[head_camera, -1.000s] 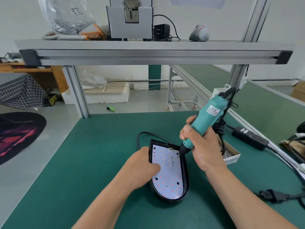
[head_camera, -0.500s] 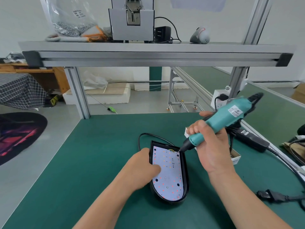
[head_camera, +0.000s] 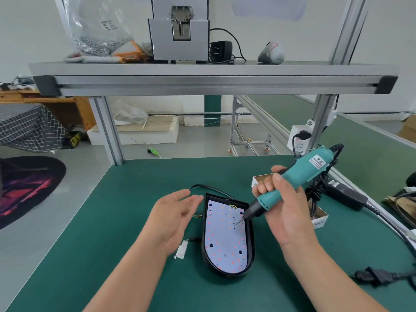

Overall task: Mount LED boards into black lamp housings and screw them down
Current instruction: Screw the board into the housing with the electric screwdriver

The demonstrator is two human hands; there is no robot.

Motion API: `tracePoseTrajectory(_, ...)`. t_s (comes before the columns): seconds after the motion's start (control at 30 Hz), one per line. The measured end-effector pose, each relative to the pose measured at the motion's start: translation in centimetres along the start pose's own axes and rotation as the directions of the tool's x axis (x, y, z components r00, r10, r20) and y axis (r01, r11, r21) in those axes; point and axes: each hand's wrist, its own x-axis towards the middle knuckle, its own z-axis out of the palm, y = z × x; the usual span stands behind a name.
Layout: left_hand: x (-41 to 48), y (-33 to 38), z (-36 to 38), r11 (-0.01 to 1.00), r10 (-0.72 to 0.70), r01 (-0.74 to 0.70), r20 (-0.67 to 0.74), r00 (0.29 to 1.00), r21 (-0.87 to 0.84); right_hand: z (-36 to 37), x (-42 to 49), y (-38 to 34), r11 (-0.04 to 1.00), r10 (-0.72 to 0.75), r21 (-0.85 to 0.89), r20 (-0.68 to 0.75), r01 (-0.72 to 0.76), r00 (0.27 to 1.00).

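A black lamp housing (head_camera: 250,242) lies on the green mat with a white LED board (head_camera: 222,237) seated inside it, dotted with red and orange LEDs. My right hand (head_camera: 286,212) grips a teal electric screwdriver (head_camera: 297,179), tilted, with its bit tip over the board's upper right part. My left hand (head_camera: 173,215) hovers just left of the housing, fingers straight and apart from it, holding nothing. A white connector (head_camera: 182,252) on a short wire lies beside the housing's left edge.
A small cardboard box of screws (head_camera: 317,216) sits behind my right hand. A black power adapter (head_camera: 344,194) and cables run along the right edge. An aluminium shelf (head_camera: 211,82) spans overhead with a screw feeder (head_camera: 179,30) and a bag of screws (head_camera: 99,37).
My left hand has lifted off the housing and opened to its left, uncovering the connector. The screwdriver has tilted flatter and its tip moved down the board from the top edge.
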Motion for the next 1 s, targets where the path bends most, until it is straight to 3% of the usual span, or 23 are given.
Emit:
tracePoseTrajectory(0.1,0.2,0.1,-0.1,0.975,-0.024,0.023,-0.003,1.0,-0.221,0.1,-0.1,0.0,1.0,0.009,0.007,-0.003,-0.009,1.0)
tracePoseTrajectory(0.2,0.5,0.3,-0.2,0.944,0.017,-0.031,-0.046,0.999,-0.329,0.2,-0.1,-0.1,1.0,0.011,0.018,-0.004,-0.011,1.0)
tracePoseTrajectory(0.37,0.7,0.3,-0.4,0.919,0.058,-0.091,-0.098,0.994,-0.384,0.3,-0.2,-0.2,0.999,0.014,0.035,-0.012,-0.013,1.0)
tracePoseTrajectory(0.5,0.8,0.1,-0.5,0.925,-0.021,-0.012,-0.081,0.997,-0.38,0.3,-0.3,-0.2,0.999,0.014,0.037,-0.02,-0.013,1.0)
tracePoseTrajectory(0.63,0.0,0.2,-0.1,0.948,-0.021,0.027,0.021,1.0,-0.317,0.4,-0.3,-0.2,0.999,0.017,0.041,-0.024,-0.016,1.0)
tracePoseTrajectory(0.87,-1.2,0.2,0.8,0.983,0.127,-0.137,0.082,0.988,0.126,0.4,-0.3,-0.3,0.997,0.018,0.07,-0.017,-0.016,1.0)
tracePoseTrajectory(1.0,-2.0,-0.1,1.5,0.964,0.142,-0.181,0.198,0.97,0.197,0.7,-0.3,-0.7,0.994,0.009,0.108,-0.011,-0.008,1.0)
